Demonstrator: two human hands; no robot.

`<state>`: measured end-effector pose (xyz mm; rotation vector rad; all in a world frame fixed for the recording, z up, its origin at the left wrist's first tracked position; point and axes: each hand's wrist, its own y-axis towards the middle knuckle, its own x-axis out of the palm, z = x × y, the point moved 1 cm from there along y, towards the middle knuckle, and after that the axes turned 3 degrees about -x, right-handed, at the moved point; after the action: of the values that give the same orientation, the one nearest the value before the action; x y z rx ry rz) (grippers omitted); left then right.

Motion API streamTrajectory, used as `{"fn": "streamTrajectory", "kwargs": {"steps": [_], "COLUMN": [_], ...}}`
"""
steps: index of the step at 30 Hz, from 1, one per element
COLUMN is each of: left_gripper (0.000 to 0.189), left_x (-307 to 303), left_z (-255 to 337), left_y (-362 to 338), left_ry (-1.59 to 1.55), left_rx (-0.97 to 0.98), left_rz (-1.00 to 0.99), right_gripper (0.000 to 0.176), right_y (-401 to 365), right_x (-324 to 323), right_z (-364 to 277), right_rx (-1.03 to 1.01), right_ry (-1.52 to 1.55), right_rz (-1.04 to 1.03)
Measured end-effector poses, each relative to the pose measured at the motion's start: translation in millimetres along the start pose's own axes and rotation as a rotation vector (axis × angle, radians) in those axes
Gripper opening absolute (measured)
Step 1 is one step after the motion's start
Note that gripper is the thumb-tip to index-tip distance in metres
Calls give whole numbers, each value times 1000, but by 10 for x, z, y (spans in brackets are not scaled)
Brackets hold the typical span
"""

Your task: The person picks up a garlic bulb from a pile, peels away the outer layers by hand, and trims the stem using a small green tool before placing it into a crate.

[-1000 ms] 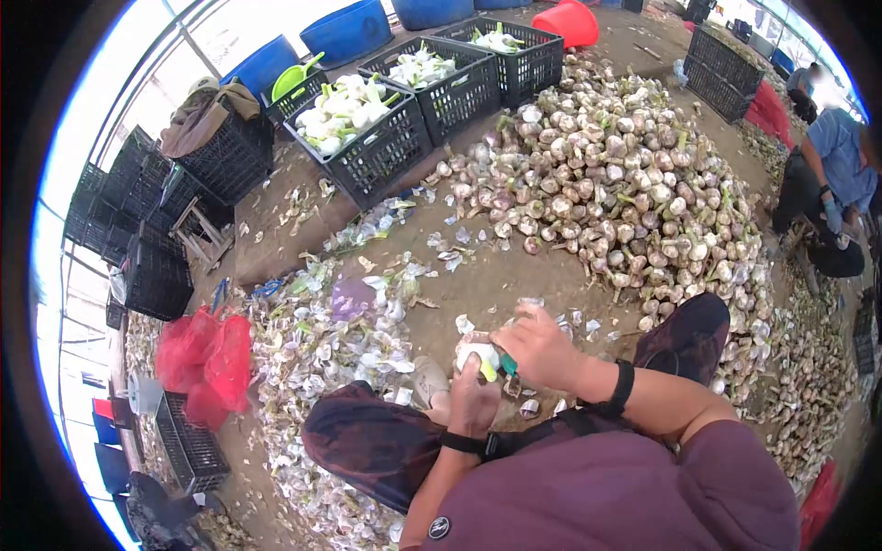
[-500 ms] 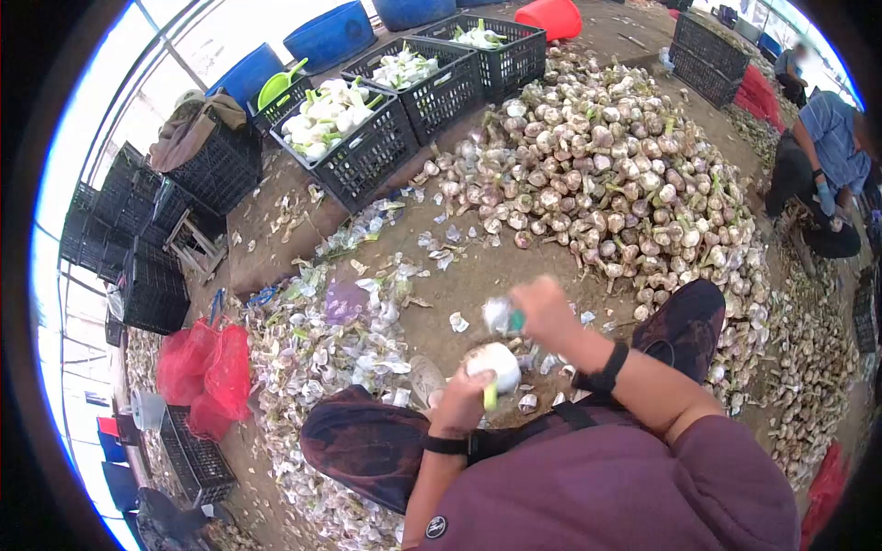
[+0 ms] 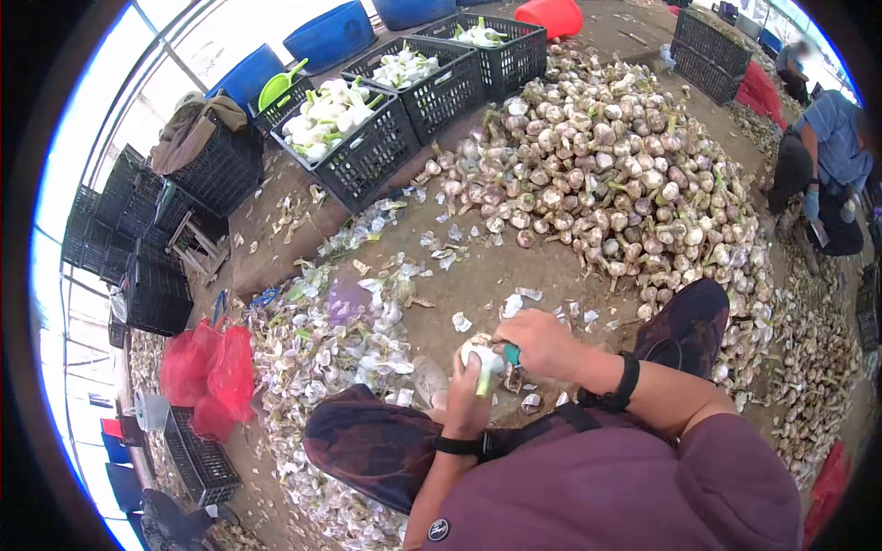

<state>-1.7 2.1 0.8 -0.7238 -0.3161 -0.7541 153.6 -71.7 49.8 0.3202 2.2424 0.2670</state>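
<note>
In the lower middle of the frame, the left hand point(image 3: 467, 406) grasps a white garlic bulb point(image 3: 481, 356) between thumb and fingers, its pale green stalk pointing down toward the wearer. The right hand point(image 3: 542, 343) is clenched around a small green tool point(image 3: 511, 354) right beside the bulb; its working end is too small to make out. Both hands are above the bare floor point(image 3: 459, 292), between the wearer's bent knees.

Papery skins point(image 3: 358, 347) litter the floor to the left of the hands — thickest at the lower left — and a few scraps lie just beyond the bulb. A large heap of garlic point(image 3: 625, 174) with roots and stalks spreads from the upper middle toward the right of the frame.

Along the top, three black crates point(image 3: 369, 158) stand in a row, holding clean white bulbs with green stalks. A bright green scoop point(image 3: 276, 90) rests on a smaller crate at the row's left end, blue tubs point(image 3: 331, 39) stand behind, and a red bucket point(image 3: 551, 16) lies tipped near the right end.

At the left of the frame are stacked empty-looking crates point(image 3: 156, 292), one of them farther up with a brown cloth point(image 3: 188, 142) over it. Red mesh bags point(image 3: 211, 369) lie below — next to a low black crate point(image 3: 200, 459). At the upper right, a person in a blue shirt point(image 3: 834, 147) sits bent forward, and another person point(image 3: 792, 72) is farther back.
</note>
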Motion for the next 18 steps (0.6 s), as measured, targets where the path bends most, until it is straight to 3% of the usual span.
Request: {"fn": "streamTrajectory", "kwargs": {"steps": [3, 8, 14, 18], "left_gripper": [49, 56, 59, 63], "left_x": [-18, -12, 63, -85], "left_z": [-70, -87, 23, -151], "left_y": [-1, 0, -44, 74], "left_ry": [-99, -52, 8, 232], "left_rx": [-32, -26, 8, 115], "left_rz": [-43, -92, -57, -31], "right_gripper": [10, 17, 16, 16], "right_y": [-17, -11, 34, -90], "right_x": [103, 55, -78, 90], "right_z": [45, 114, 171, 120], "right_rx": [-113, -191, 156, 21], "right_ry": [-87, -251, 1, -52], "right_rz": [7, -114, -110, -28]}}
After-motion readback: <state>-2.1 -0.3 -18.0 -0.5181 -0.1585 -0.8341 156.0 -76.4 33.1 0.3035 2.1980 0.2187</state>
